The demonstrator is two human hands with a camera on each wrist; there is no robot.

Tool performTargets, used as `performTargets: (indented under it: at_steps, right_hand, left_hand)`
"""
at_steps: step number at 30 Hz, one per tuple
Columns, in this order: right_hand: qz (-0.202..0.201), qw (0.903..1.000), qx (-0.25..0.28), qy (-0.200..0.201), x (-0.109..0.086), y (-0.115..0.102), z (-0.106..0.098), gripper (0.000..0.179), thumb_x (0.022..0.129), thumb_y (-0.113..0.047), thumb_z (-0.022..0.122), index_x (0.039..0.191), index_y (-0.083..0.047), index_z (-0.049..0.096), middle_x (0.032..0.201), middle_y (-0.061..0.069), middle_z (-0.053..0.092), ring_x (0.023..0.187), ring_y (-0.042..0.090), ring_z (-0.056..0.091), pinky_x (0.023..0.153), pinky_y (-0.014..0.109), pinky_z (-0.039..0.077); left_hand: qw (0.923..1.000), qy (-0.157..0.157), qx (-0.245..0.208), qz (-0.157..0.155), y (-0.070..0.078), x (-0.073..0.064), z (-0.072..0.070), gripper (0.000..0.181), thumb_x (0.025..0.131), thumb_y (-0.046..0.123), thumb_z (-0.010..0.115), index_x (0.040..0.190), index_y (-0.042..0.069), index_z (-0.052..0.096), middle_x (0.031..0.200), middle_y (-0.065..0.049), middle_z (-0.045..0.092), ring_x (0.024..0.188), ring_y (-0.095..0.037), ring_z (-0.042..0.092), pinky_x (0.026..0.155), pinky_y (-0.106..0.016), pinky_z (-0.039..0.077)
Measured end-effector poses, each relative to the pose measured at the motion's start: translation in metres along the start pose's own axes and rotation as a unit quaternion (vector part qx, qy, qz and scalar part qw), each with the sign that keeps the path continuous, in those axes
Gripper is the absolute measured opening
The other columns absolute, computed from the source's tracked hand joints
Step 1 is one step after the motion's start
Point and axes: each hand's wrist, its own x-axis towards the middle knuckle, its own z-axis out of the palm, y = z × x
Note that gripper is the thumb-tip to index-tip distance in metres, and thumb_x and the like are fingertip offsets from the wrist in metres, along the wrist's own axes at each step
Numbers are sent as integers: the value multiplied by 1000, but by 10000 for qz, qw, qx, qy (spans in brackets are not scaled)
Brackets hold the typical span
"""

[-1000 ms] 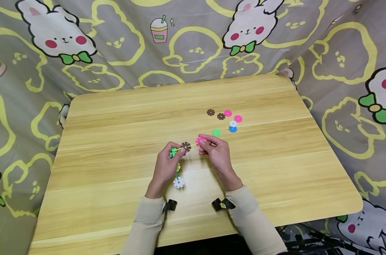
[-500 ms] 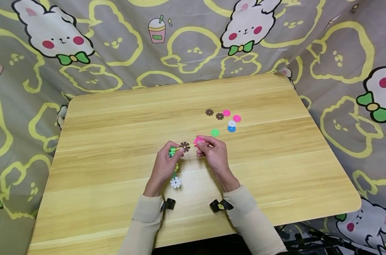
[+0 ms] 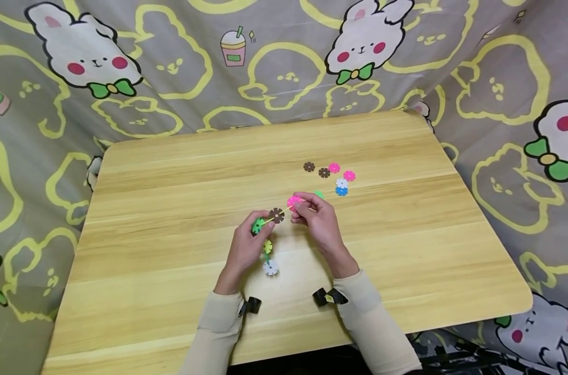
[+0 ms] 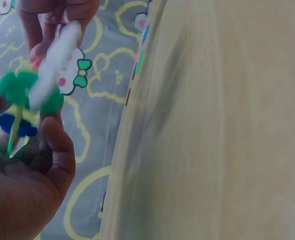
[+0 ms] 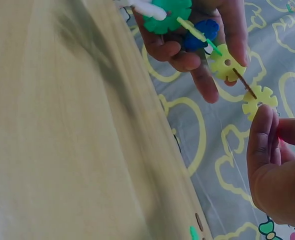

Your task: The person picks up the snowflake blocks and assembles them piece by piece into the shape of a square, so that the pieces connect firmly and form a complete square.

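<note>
right hand (image 3: 323, 223) pinches the pink notched disc (image 3: 293, 202), just raised slightly. left hand (image 3: 246, 246) grips the disc chain (image 3: 277, 214), apparently staying joined.

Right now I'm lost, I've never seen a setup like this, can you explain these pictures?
No robot, just a person's bare left hand and right hand. The wide view is from a head camera, the close ones from wrist cameras. On the wood-grain table lie two flat brown discs, two pink discs, one white disc, one blue disc, one green disc. The left hand holds a chain of coloured notched discs; the right hand pinches a pink notched disc near the chain's end.
</note>
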Motion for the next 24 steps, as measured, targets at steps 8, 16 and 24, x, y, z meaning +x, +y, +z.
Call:
performTargets:
  at_steps: [8, 16, 24]
  right_hand:
    - [-186, 9995, -235, 47, 0, -6, 1, 24, 93, -4, 59, 117, 0, 59, 83, 4, 60, 70, 12, 62, 69, 27, 59]
    - [-399, 9908, -1216, -450, 1, -12, 8, 18, 91, -12, 66, 108, -6, 66, 81, 4, 62, 66, 15, 60, 67, 33, 57]
    - [-692, 9719, -2068, -891, -1, -11, 22, 14, 90, -22, 70, 100, -12, 69, 81, 9, 67, 64, 17, 57, 63, 42, 53]
  left_hand:
    - [9992, -344, 134, 178, -2, -2, -6, 34, 96, 33, 60, 126, 18, 59, 113, -10, 69, 93, -22, 65, 88, -37, 50]
    - [9977, -403, -160, 519, 7, 3, -10, 34, 104, 31, 43, 126, 9, 56, 109, -10, 67, 93, -24, 62, 82, -41, 52]
    - [9976, -343, -14, 606, 9, 5, -4, 29, 103, 35, 44, 106, 13, 62, 76, -8, 59, 68, -20, 61, 61, -29, 50]
